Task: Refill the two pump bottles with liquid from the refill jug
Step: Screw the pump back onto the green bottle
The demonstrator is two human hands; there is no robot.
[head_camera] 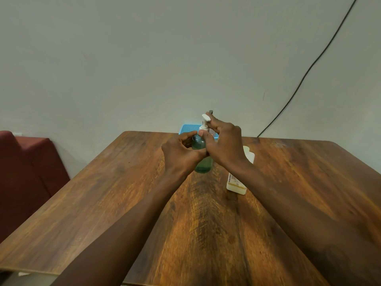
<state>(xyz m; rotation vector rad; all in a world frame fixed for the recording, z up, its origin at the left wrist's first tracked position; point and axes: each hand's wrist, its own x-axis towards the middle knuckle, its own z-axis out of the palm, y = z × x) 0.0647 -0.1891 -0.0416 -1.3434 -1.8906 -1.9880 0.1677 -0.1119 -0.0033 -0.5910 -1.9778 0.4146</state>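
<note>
A green pump bottle (203, 164) stands upright at the middle of the wooden table (123, 193). My left hand (181, 151) wraps its body from the left. My right hand (222, 143) grips its white pump head (205, 120) and collar from the right. A white refill jug (237, 185) with a printed label stands just right of the bottle, partly hidden behind my right forearm. Behind my hands, a second dark pump top (210, 111) pokes up; its bottle is hidden.
A blue perforated tray (186, 129) sits at the table's far edge against the pale wall. A black cable (309, 71) runs down the wall at the right. A dark red seat (26, 172) stands left of the table.
</note>
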